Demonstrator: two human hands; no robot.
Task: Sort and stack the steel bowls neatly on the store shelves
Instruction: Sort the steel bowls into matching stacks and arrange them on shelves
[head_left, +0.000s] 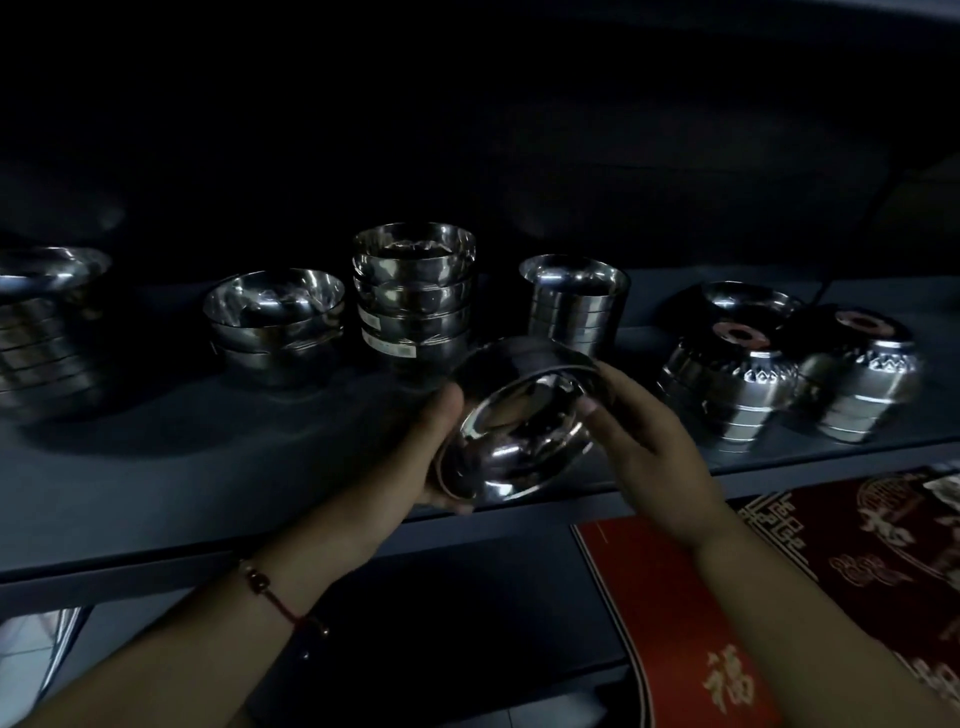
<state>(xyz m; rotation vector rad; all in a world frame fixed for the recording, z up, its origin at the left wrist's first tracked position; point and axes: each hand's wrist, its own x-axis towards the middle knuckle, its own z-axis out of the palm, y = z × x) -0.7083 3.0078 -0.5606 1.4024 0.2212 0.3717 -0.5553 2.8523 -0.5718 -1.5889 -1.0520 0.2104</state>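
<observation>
We hold a shiny round steel bowl (519, 415) tilted above the front of the dim grey shelf (156, 467). Our left hand (431, 447) grips its lower rim; our right hand (649, 441) pinches the upper rim. Stacked steel bowls (413, 296) stand behind.

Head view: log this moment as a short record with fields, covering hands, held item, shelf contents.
left hand: grips the held bowl's left side
right hand: on its right rim
held bowl: steel, tilted, above the shelf's front
shelf: dark, dim light
upright stacks: tall stack centre, others beside it
inverted stacks: patterned bowls at right
below shelf: red printed packaging
</observation>
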